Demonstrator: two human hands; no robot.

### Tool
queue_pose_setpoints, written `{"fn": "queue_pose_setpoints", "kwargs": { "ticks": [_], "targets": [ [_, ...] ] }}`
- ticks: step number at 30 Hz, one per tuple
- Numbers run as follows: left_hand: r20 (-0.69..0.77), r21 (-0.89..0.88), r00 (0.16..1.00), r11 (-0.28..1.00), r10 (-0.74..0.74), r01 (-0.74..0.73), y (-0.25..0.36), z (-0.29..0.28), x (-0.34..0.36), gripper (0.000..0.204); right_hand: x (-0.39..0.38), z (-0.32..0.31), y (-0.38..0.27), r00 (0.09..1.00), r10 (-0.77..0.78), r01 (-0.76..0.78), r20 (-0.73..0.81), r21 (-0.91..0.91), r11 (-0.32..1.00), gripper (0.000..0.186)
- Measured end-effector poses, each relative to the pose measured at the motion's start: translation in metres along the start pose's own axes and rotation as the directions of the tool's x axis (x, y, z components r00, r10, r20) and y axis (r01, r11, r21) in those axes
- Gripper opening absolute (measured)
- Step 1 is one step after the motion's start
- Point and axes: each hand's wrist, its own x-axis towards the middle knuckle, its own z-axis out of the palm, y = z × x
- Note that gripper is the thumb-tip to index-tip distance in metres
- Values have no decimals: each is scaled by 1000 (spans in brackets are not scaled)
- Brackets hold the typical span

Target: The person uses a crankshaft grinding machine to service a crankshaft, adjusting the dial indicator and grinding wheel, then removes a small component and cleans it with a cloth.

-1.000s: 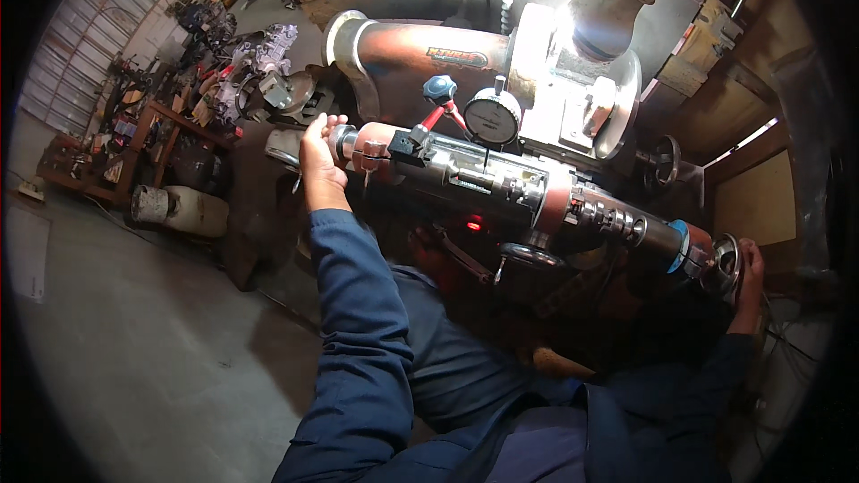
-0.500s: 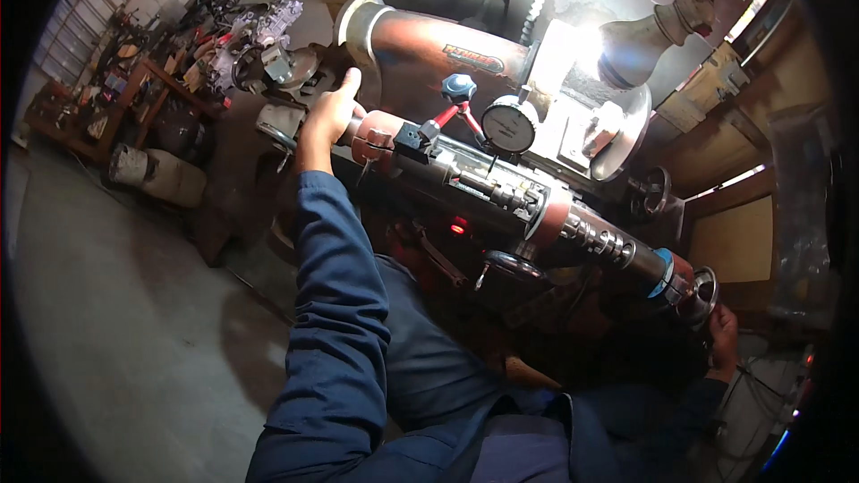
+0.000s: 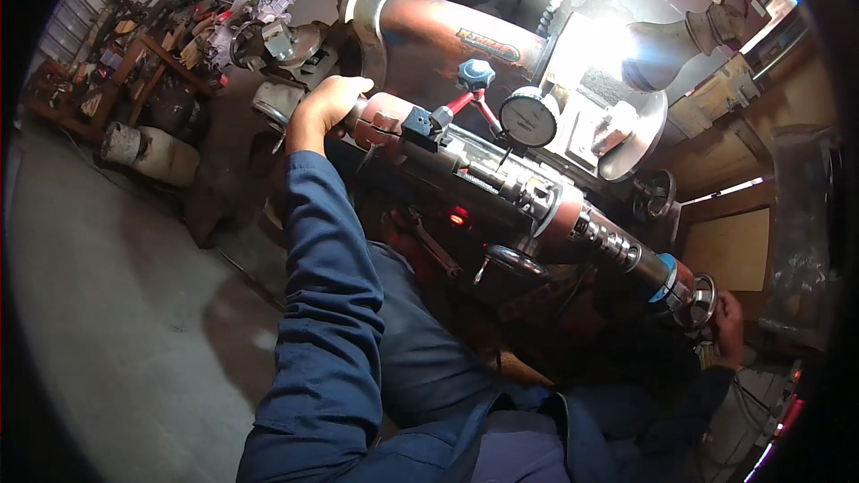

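My left hand (image 3: 329, 107) is wrapped round the dark knob-like end at the left of a long machine head, beside a reddish clamp collar (image 3: 380, 121). At the far right end, my right hand (image 3: 729, 329) grips the rim of a small metal handwheel (image 3: 704, 301); its fingers are partly in shadow. Between them a shiny stepped shaft (image 3: 514, 186) lies along the machine. Above it, a round dial gauge (image 3: 530, 119) is held by a red arm (image 3: 458, 107) with a blue knob (image 3: 476, 74). Its thin stem reaches down to the shaft.
A bright lamp (image 3: 667, 52) lights the bench from behind. Below the shaft sits a handwheel with a crank handle (image 3: 514, 262), and another handwheel (image 3: 658, 194) is behind. A reddish cylindrical motor housing (image 3: 452, 31) stands at the back. Metal parts crowd wooden shelving (image 3: 148, 80) at left.
My left thumb, raised before, now lies lower over the machine's end, with the hand rolled forward. My right hand has shifted slightly at the handwheel rim. The view has moved a little.
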Motion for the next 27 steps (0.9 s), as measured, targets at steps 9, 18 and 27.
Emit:
{"fn": "queue_pose_setpoints", "kwargs": {
  "ticks": [9,18,27],
  "targets": [
    [-19,-155,1000,988,-7,4,-8,3,5,33,-16,-9,16,975,214,-211,69,-47,976,24],
    [-65,439,525,497,849,-749,-52,0,32,25,58,3,6,997,23,-31,-78,-98,995,26],
    [-459,281,327,484,826,-829,-57,21,3,27,47,269,-224,694,-711,693,116,-377,615,42]
  ]
}}
